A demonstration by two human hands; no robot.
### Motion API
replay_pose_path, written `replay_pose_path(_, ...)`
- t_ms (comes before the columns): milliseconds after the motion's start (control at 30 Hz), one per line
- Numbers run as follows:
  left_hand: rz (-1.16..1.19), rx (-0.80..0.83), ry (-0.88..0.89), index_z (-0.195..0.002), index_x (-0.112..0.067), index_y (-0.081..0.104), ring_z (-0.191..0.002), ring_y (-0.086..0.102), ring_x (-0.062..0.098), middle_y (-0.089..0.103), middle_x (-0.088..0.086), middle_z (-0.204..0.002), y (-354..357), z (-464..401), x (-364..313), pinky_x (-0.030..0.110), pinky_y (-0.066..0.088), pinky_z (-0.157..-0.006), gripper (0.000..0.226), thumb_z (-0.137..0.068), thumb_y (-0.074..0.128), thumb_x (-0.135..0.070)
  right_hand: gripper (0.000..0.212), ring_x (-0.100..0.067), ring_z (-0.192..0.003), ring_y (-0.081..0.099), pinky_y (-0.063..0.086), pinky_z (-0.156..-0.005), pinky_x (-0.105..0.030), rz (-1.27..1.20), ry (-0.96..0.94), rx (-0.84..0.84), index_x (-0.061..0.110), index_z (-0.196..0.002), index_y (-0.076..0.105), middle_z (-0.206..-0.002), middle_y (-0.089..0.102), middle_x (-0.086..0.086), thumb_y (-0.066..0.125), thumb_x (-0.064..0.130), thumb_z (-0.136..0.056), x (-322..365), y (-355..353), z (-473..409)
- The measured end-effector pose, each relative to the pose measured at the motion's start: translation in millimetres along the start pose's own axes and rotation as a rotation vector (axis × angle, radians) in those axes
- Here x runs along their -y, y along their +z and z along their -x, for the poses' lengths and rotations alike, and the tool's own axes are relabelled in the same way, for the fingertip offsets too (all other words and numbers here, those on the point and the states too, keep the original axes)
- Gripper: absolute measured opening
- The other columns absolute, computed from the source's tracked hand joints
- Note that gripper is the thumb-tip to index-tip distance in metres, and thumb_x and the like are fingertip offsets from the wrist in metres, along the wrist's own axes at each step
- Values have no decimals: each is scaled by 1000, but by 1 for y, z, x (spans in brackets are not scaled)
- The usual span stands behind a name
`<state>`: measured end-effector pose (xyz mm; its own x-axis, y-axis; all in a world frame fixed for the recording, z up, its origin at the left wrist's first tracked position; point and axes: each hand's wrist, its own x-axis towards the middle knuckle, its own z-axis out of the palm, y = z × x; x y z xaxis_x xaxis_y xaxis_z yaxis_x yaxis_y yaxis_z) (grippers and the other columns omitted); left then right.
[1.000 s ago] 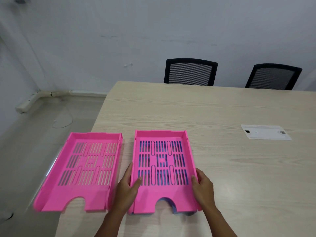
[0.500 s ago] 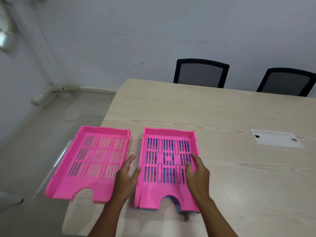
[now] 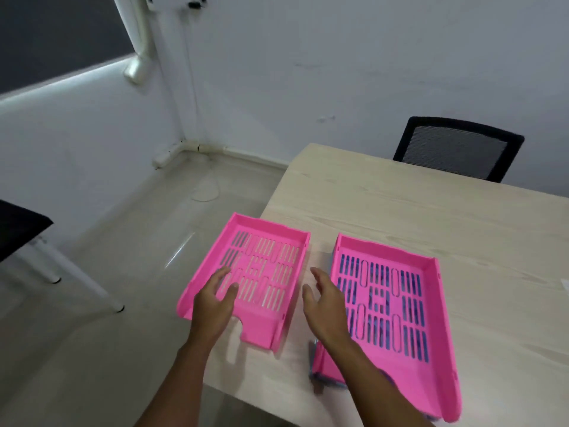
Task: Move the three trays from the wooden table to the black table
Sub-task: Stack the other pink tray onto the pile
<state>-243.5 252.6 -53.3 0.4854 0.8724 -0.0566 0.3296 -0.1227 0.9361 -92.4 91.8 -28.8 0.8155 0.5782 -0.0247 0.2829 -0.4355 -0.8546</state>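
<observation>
Two pink slotted trays lie on the wooden table (image 3: 431,217). The left pink tray (image 3: 268,263) hangs partly over the table's left edge. The right pink tray (image 3: 409,318) sits stacked on a blue tray (image 3: 313,362), of which only slivers show underneath. My left hand (image 3: 215,303) hovers open over the left tray's near left part. My right hand (image 3: 326,303) is open between the two trays, beside the right tray's left wall. Neither hand grips anything. A corner of the black table (image 3: 18,229) shows at the far left.
A black mesh chair (image 3: 455,149) stands behind the wooden table. The black table's white legs (image 3: 80,278) stand on the pale floor to the left. A white cable (image 3: 206,192) lies on the floor near the wall corner.
Both hands left the right stacked tray and shifted left toward the single pink tray. My view swung left, bringing the black table's corner into sight.
</observation>
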Motion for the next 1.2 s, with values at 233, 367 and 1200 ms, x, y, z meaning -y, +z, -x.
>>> replay_pose_path(233,-77,-42,-102,-130,-12,64,-129,57,25,63,10,-138,-49,-26,30,34,42,-106,41,-90,67,-8,45,-4,-112,47,28,-96,-10,60,85,91,6,-142,49,-136,61,-5,57,8,-98,15,37,0)
replay_pose_path(367,-171,-29,-184,-139,-8,53,-133,52,31,53,14,-147,-65,-36,48,37,41,-106,49,-92,65,-11,52,-29,-126,57,31,-94,-15,49,185,92,4,-147,41,-141,58,-13,58,11,-98,13,54,1)
replay_pose_path(1200,-65,-62,-216,-96,-3,45,-71,51,25,55,4,-80,-53,-48,22,32,35,-57,17,-88,60,-3,54,-17,-133,50,38,-115,-39,-163,167,-59,12,-144,51,-144,54,-1,53,-9,-94,8,38,-31)
